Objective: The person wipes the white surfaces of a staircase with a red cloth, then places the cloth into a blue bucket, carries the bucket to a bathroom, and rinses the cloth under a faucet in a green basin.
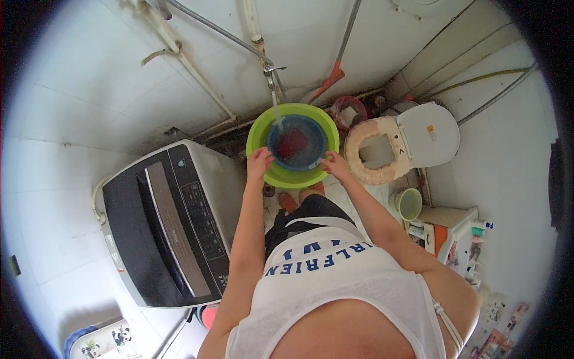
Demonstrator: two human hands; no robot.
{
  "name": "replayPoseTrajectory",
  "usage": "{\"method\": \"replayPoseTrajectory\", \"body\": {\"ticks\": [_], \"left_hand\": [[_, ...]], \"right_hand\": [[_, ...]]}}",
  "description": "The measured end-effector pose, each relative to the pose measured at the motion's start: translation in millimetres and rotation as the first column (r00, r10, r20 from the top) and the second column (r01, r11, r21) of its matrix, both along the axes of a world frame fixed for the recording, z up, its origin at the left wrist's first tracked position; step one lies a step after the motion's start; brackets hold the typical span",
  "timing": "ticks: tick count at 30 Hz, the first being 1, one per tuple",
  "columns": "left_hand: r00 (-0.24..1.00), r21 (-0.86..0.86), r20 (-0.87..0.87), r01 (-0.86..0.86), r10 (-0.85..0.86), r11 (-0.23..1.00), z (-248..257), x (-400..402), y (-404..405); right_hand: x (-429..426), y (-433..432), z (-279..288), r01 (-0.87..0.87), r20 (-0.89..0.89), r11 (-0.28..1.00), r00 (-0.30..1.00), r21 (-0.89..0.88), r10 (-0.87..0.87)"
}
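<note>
A blue basin point(320, 134) stands inside a larger green plastic basin point(332, 130). Water runs from a metal tap point(269, 78) into the blue basin, where a dark red item point(292, 142) lies in the water. My left hand point(260, 162) is at the left side of the basins, its fingers curled near the blue rim. On the right side, my right hand point(334, 165) is near the blue basin's rim with thumb and fingers bent. Whether either hand grips the rim cannot be told.
A top-loading washing machine point(166, 224) stands at left. To the right are a toilet with a padded seat cover point(356, 157), a red bin point(352, 110), a pale green bucket point(409, 204) and a shelf unit point(453, 215). Pipes run along the wall behind.
</note>
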State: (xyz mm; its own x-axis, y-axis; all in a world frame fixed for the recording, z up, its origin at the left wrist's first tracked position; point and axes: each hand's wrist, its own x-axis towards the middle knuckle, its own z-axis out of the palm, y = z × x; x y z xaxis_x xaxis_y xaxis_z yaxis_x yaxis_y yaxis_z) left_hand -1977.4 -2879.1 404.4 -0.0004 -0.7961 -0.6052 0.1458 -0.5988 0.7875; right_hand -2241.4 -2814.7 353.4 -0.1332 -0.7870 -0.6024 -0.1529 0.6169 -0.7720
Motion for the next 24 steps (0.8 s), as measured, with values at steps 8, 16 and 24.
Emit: {"method": "replayPoseTrajectory", "body": {"ticks": [8, 16, 24], "left_hand": [[0.997, 0.063, -0.056, 0.049, -0.045, 0.997, -63, 8, 19], [0.990, 0.092, 0.001, 0.142, -0.143, 0.986, -155, -23, 9], [0.943, 0.018, 0.095, 0.319, -0.319, 0.948, -294, -37, -34]], "right_hand": [[5, -3, -23, -0.039, -0.042, 0.997, 0.998, 0.062, 0.041], [19, -42, -127, -0.128, -0.105, 0.991, 0.986, 0.039, 0.132], [30, -117, -214, -0.506, -0.604, 0.863, 0.688, -0.001, 0.403]]}}
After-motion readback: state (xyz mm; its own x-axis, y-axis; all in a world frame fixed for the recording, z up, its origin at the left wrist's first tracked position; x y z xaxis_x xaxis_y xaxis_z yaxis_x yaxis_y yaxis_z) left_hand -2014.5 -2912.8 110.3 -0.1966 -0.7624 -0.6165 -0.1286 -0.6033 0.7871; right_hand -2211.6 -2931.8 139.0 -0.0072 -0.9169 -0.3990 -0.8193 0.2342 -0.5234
